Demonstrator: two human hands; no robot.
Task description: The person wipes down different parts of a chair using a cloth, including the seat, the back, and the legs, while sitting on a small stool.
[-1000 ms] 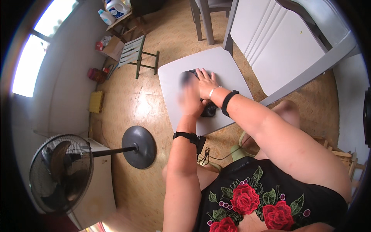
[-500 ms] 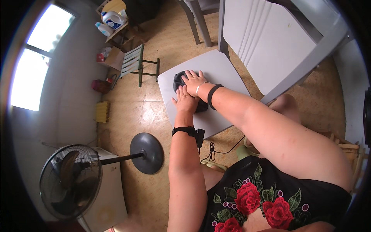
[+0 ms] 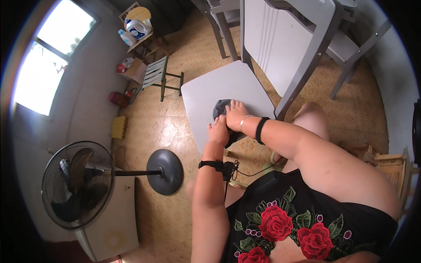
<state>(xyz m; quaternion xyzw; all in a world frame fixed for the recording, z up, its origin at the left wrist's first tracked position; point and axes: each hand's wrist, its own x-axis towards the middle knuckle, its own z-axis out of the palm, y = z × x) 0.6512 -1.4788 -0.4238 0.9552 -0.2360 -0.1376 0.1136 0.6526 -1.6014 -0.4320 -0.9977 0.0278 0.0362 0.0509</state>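
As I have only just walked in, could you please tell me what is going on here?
A person's left hand and right hand lie close together on a dark grey, soft-looking bundle, fingers extended, hiding much of it. The bundle lies on a flat, pale grey chair seat. A black, round-caged standing fan stands to the person's left.

The bunched dark grey cloth [image 3: 221, 108] looks matt, the pale grey square chair seat [image 3: 206, 93] smooth; at left, the round dark grey fan base [image 3: 167, 185] smooth, the tan patterned floor [image 3: 170, 127] glossy.
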